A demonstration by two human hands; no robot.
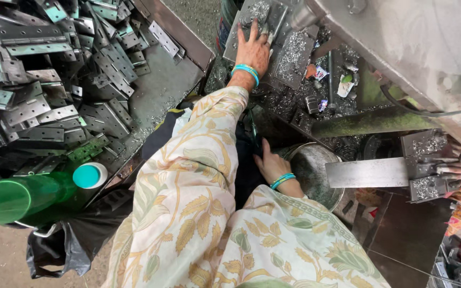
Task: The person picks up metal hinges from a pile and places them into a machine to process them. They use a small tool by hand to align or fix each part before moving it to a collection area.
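At upper left of the frame the heap of hinges (44, 101) is dull grey sheet metal, some leaves faintly shiny, lying in a matt steel tray (161, 90). The bottle (22, 197) at lower left is glossy green plastic with a smooth teal cap (89, 175). The flat plate (289, 48) at top centre is rough metal strewn with bright curly metal shavings (294, 53). The sleeves (198, 213) are soft printed cloth. The bangles (246, 71) look glossy. The bowl (316, 173) at centre is worn, scuffed metal.
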